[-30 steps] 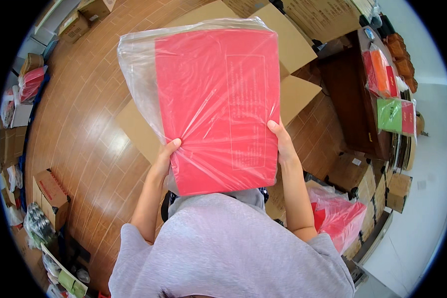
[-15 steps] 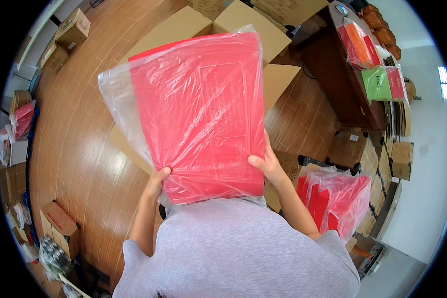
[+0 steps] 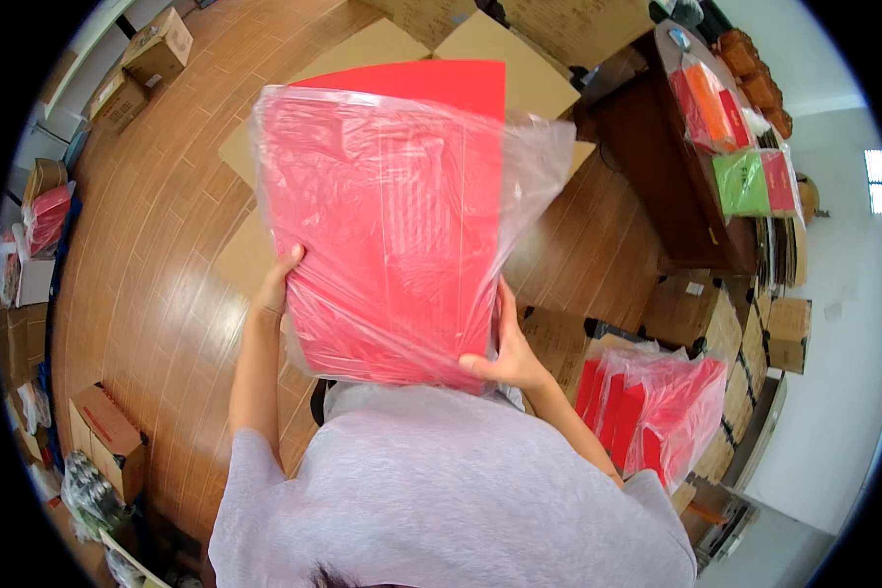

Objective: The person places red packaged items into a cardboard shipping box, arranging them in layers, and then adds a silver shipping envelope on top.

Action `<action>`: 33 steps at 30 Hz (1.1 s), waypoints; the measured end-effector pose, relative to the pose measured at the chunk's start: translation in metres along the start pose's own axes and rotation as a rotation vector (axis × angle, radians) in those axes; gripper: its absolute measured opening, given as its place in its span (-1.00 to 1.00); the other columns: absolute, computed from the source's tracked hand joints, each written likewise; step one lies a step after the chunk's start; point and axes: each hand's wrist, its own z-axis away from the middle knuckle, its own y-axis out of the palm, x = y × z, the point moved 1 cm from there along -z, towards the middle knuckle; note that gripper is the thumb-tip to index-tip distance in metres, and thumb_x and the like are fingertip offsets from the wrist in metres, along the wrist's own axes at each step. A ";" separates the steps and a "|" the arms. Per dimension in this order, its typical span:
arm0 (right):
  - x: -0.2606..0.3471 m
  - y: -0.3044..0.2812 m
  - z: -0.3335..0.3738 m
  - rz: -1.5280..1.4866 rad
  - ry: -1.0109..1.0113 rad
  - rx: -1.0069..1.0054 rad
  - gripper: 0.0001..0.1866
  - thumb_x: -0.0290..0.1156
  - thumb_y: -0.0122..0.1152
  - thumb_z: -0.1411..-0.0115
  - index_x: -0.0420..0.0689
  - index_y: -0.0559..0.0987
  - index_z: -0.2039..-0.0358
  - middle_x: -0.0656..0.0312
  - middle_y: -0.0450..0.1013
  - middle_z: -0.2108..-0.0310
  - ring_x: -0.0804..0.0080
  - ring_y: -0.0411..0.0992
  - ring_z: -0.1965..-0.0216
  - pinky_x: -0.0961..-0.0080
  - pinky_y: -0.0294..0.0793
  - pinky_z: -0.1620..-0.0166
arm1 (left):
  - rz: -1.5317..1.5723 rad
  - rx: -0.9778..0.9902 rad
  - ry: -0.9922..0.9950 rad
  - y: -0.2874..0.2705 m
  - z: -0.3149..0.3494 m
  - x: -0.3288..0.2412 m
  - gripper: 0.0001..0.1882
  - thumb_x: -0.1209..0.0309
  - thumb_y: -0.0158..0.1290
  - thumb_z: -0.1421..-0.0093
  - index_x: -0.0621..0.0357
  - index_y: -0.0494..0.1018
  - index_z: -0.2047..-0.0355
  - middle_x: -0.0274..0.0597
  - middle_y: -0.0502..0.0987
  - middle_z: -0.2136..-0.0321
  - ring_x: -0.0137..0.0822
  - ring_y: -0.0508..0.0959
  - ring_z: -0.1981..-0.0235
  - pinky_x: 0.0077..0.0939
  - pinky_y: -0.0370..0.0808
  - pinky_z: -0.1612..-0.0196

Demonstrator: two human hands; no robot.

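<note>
A large flat red pack (image 3: 392, 225) in a clear plastic bag is held up in front of my chest. At its far end a strip of bare red shows past the bag's edge, and loose clear plastic (image 3: 537, 171) sticks out at the right. My left hand (image 3: 282, 279) grips the left edge, thumb on top. My right hand (image 3: 510, 348) holds the lower right edge, its thumb lying across the front; the fingers beneath are hidden. Behind the pack stands a large open cardboard box (image 3: 505, 64) with its flaps spread, mostly covered from view.
Beside my right arm, several red pieces in clear plastic (image 3: 647, 407) rest near stacked cartons (image 3: 691, 309). A dark wooden desk (image 3: 661, 176) with bagged colourful items stands at the far right. At the left are a brown carton (image 3: 110, 436) and more boxes (image 3: 157, 47) on the wood floor.
The loose plastic has gone from the pack's left side to its right, and bare red now shows at the far end. My left hand sits higher on the edge.
</note>
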 end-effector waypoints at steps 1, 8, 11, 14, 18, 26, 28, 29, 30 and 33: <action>-0.016 -0.004 0.006 0.068 -0.041 0.005 0.16 -0.05 0.34 0.10 -0.15 -0.21 -0.30 0.01 -0.16 -0.30 0.15 -0.13 -0.31 0.20 -0.11 -0.30 | -0.018 0.013 0.009 0.009 -0.003 -0.016 -0.11 -0.01 0.15 0.01 0.30 0.12 -0.19 -0.01 0.29 -0.11 -0.14 0.29 -0.13 -0.29 0.19 -0.19; 0.116 -0.115 -0.073 0.234 -0.409 -0.330 -0.36 -0.08 0.08 -0.17 -0.19 0.22 -0.15 0.13 0.26 -0.11 0.34 0.18 -0.15 0.35 0.06 -0.22 | -0.004 0.259 -0.074 -0.011 -0.023 -0.083 -0.20 0.09 0.20 0.04 0.28 0.22 -0.13 0.00 0.42 0.01 -0.14 0.44 0.01 -0.30 0.32 -0.10; 0.146 -0.120 -0.109 0.282 -0.094 -0.030 -0.38 -0.17 0.09 -0.15 -0.15 0.22 -0.17 0.16 0.29 -0.08 0.42 0.23 -0.10 0.47 0.13 -0.17 | -0.071 0.430 -0.069 0.023 -0.024 -0.104 -0.22 0.10 0.18 0.03 0.30 0.22 -0.11 -0.03 0.43 0.02 -0.15 0.48 0.06 -0.29 0.38 -0.07; 0.137 -0.116 -0.116 -0.063 0.266 0.130 -0.33 -0.18 0.11 -0.12 -0.15 0.18 -0.21 0.16 0.28 -0.09 0.41 0.24 -0.09 0.45 0.18 -0.15 | -0.351 0.510 -0.109 0.051 -0.031 -0.122 -0.27 0.03 0.12 -0.04 0.23 0.24 -0.12 -0.03 0.44 0.03 -0.20 0.49 0.07 -0.33 0.39 -0.06; 0.086 -0.136 -0.086 -0.167 0.427 0.006 -0.13 -0.10 0.23 0.02 -0.15 0.10 -0.25 0.13 0.25 -0.12 0.35 0.27 -0.09 0.38 0.26 -0.14 | -0.514 0.385 -0.278 0.098 -0.006 -0.132 -0.29 -0.09 -0.03 -0.14 0.18 0.26 -0.13 -0.02 0.42 0.01 -0.21 0.45 0.01 -0.36 0.34 -0.10; -0.051 -0.151 0.029 -0.564 0.353 -0.217 -0.22 -0.07 0.23 0.03 -0.20 0.23 -0.15 0.08 0.33 -0.04 0.25 0.34 -0.03 0.27 0.35 -0.08 | -0.698 -0.386 0.475 0.041 0.007 -0.030 -0.26 -0.05 -0.08 -0.21 0.12 0.05 -0.25 0.08 0.28 -0.10 -0.20 0.25 -0.17 -0.26 0.21 -0.17; -0.093 -0.172 0.060 -0.660 0.419 -0.339 -0.29 -0.08 0.17 -0.02 -0.21 0.26 -0.11 0.08 0.34 -0.02 0.26 0.36 -0.01 0.28 0.36 -0.07 | -0.827 -0.236 0.130 0.064 0.014 0.036 -0.37 0.01 -0.06 -0.22 0.16 0.21 -0.17 -0.01 0.44 0.09 -0.27 0.44 0.05 -0.30 0.37 0.03; -0.098 -0.174 0.067 -0.680 0.421 -0.351 -0.29 -0.08 0.17 -0.02 -0.21 0.26 -0.11 0.08 0.34 -0.02 0.26 0.36 -0.01 0.28 0.36 -0.07 | -0.848 -0.226 0.126 0.073 0.018 0.048 -0.37 0.01 -0.06 -0.22 0.16 0.21 -0.17 -0.01 0.44 0.09 -0.27 0.44 0.05 -0.30 0.37 0.03; -0.102 -0.174 0.072 -0.731 0.404 -0.316 -0.29 -0.10 0.16 -0.03 -0.15 0.21 -0.14 0.12 0.29 -0.05 0.28 0.30 -0.05 0.29 0.34 -0.08 | -0.766 -0.253 0.122 0.081 0.020 0.056 -0.45 0.02 -0.07 -0.23 0.18 0.32 -0.06 -0.11 0.50 0.21 -0.34 0.48 0.20 -0.40 0.39 0.17; -0.119 -0.184 0.092 -0.775 0.351 -0.354 -0.29 -0.13 0.15 -0.04 -0.10 0.16 -0.17 0.16 0.25 -0.06 0.29 0.26 -0.08 0.29 0.33 -0.08 | -0.561 -0.303 0.240 0.116 0.006 0.060 -0.60 0.09 -0.06 -0.25 0.19 0.47 0.18 -0.28 0.52 0.45 -0.50 0.46 0.48 -0.59 0.36 0.43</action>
